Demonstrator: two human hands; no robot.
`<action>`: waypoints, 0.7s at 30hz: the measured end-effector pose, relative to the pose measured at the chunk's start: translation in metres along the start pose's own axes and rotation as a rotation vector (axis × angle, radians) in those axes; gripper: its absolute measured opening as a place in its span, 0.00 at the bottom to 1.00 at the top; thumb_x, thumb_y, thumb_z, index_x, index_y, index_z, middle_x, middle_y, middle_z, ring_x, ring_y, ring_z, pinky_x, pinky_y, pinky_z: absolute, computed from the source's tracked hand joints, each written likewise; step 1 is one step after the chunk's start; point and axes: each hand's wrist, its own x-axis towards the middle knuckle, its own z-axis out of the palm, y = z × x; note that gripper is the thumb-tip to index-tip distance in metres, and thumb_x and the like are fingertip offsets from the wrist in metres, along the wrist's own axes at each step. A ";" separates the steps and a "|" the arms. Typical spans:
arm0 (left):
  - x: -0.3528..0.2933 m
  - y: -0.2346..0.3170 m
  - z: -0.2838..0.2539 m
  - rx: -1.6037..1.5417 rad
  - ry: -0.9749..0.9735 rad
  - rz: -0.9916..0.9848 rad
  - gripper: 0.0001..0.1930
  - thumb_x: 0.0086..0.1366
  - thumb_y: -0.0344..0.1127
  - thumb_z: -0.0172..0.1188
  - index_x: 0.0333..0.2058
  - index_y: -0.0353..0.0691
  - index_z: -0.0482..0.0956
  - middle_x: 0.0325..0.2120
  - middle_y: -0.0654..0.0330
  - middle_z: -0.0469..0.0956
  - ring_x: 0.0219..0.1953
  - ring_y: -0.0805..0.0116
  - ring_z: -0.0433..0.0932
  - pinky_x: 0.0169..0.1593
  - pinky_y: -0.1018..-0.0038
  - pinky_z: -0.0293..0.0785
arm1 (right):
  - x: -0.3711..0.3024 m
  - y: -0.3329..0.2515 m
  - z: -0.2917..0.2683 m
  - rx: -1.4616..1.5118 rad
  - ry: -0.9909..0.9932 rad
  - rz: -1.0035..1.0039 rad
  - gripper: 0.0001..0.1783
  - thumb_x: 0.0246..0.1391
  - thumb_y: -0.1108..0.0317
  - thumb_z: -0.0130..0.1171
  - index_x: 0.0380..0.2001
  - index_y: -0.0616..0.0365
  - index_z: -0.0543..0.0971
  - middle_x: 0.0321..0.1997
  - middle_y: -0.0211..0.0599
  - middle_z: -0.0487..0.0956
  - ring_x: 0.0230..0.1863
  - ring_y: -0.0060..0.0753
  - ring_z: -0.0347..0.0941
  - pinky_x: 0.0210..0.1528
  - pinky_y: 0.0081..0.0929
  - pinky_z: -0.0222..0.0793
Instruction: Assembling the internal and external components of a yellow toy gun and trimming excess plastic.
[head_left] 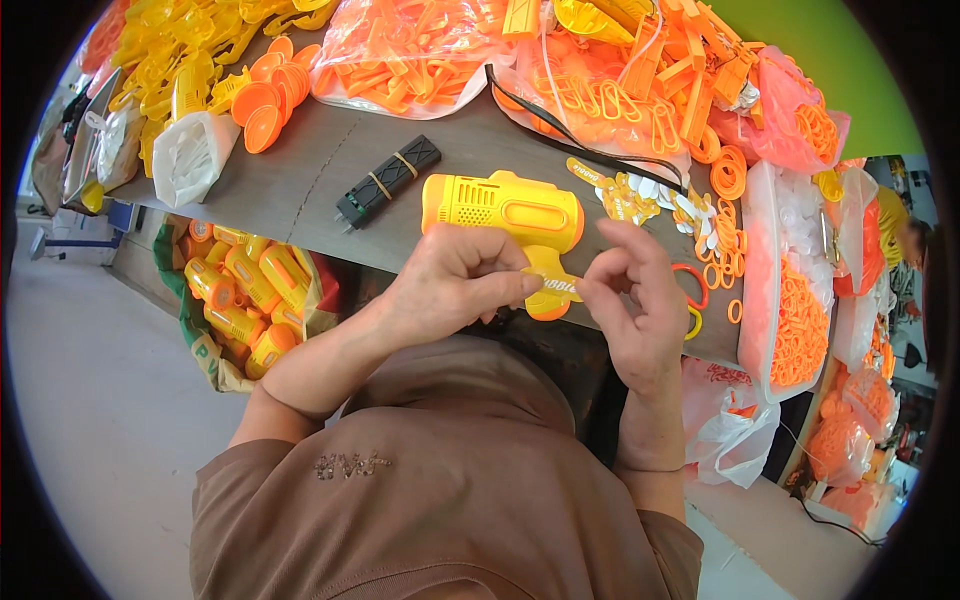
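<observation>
A yellow and orange toy blower shaped like a hair dryer [505, 208] lies on the grey table edge in front of me, its handle toward my body. Just over that handle, a small yellow label with white lettering [557, 284] is stretched between my fingertips. My left hand [450, 275] pinches its left end between thumb and index finger. At the other end, thumb and fingertips of my right hand [640, 310] close on the label. Whether the label touches the handle I cannot tell. Beyond the right hand lies a pile of similar yellow and white labels [630, 197].
A black bar with rubber bands [390, 182] rests left of the blower. Orange rings [728, 250] and a tub of small orange parts [800, 335] flank the right. Bags of orange parts [410, 60] line the back. A sack of yellow blowers [240, 295] stands at lower left.
</observation>
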 end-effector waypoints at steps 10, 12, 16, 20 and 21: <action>0.000 -0.013 0.001 -0.122 -0.004 -0.016 0.08 0.61 0.32 0.62 0.28 0.33 0.78 0.18 0.63 0.77 0.16 0.83 0.68 0.19 0.84 0.62 | -0.006 0.025 0.007 -0.410 0.080 -0.616 0.18 0.39 0.82 0.66 0.37 0.62 0.75 0.38 0.46 0.78 0.36 0.44 0.76 0.36 0.32 0.74; -0.001 -0.014 -0.002 0.410 0.147 0.376 0.07 0.57 0.32 0.64 0.31 0.35 0.79 0.25 0.60 0.79 0.22 0.76 0.72 0.24 0.78 0.67 | -0.001 0.030 0.002 -0.415 0.088 -0.614 0.18 0.39 0.82 0.66 0.38 0.62 0.75 0.38 0.46 0.78 0.36 0.44 0.76 0.37 0.31 0.73; 0.019 -0.012 -0.031 0.997 0.255 0.879 0.17 0.47 0.32 0.67 0.39 0.42 0.80 0.43 0.56 0.74 0.42 0.55 0.72 0.43 0.65 0.68 | 0.023 0.051 -0.020 -0.509 0.230 -0.464 0.19 0.39 0.83 0.65 0.39 0.62 0.75 0.38 0.43 0.78 0.38 0.41 0.75 0.40 0.29 0.72; 0.025 -0.015 -0.047 1.183 0.112 0.861 0.17 0.52 0.35 0.64 0.43 0.42 0.80 0.48 0.55 0.73 0.48 0.53 0.70 0.50 0.60 0.66 | 0.035 0.056 -0.019 -0.590 0.145 -0.499 0.23 0.38 0.83 0.66 0.42 0.61 0.74 0.37 0.41 0.78 0.37 0.40 0.75 0.41 0.29 0.71; 0.025 -0.016 -0.049 1.183 0.113 0.858 0.17 0.52 0.35 0.64 0.43 0.42 0.80 0.48 0.55 0.73 0.48 0.53 0.70 0.50 0.60 0.66 | 0.036 0.056 -0.018 -0.597 0.103 -0.522 0.24 0.38 0.83 0.66 0.43 0.61 0.74 0.37 0.40 0.78 0.37 0.40 0.75 0.40 0.29 0.71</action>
